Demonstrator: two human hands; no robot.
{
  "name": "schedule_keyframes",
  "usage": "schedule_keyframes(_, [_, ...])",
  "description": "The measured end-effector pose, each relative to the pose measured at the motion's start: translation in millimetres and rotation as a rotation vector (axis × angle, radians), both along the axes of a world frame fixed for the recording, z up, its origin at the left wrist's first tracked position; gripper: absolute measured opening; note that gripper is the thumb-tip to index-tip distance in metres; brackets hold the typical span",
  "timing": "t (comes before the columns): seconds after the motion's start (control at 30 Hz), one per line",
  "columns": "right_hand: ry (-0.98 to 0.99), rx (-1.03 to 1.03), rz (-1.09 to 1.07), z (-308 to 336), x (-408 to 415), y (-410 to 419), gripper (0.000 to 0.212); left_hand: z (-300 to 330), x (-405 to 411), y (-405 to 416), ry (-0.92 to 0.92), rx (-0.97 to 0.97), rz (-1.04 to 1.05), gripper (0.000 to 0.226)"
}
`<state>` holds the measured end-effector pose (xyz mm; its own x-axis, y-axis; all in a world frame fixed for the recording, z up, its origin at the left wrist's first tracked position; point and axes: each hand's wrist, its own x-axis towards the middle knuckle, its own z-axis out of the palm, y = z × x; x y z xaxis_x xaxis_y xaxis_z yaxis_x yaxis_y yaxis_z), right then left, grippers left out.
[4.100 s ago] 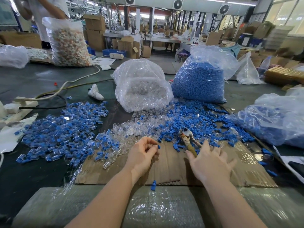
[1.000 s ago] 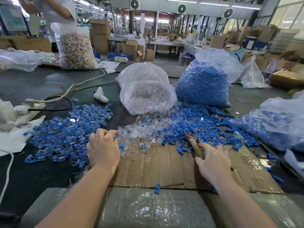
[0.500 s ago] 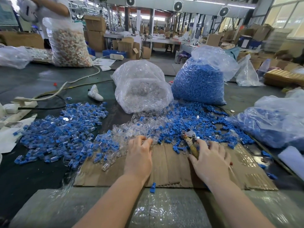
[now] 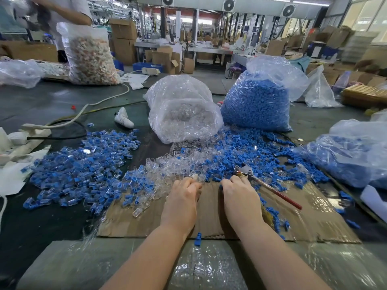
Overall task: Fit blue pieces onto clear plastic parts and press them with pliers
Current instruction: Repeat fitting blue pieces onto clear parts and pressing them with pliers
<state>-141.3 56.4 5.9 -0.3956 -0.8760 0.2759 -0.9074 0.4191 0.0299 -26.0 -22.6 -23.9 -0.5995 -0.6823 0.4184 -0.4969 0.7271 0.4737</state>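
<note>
left hand (image 4: 184, 193) apparently pinching clear part (image 4: 195, 176); right hand (image 4: 238, 193) curled, grip unclear, beside pliers (image 4: 263, 183).

I saw a bright, evenly lit hall, daylight coming through the windows (image 4: 368, 15) at upper right and ceiling strips overhead. Glare sat on the plastic bags (image 4: 182, 109) and the film-wrapped bench (image 4: 209, 266) edge. Shadows were soft. The wide lens bent the edges, and the person (image 4: 60, 15) at upper left was motion-blurred.
</note>
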Motion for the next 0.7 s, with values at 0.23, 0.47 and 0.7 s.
schedule_keyframes(0.23, [-0.158,-0.176,0.016,-8.2,2.0,3.1,0.021,7.2,5.0,5.8,0.117,0.055,-0.024,0.025])
schedule_keyframes(0.47, [-0.404,-0.409,0.056,-14.5,19.7,4.6,0.018,10.4,8.4,6.7,0.147,0.031,-0.004,0.025])
schedule_keyframes(0.7, [-0.529,-0.505,0.053,-16.0,20.0,9.5,0.014,14.6,10.2,10.1,0.226,0.133,0.027,0.017])
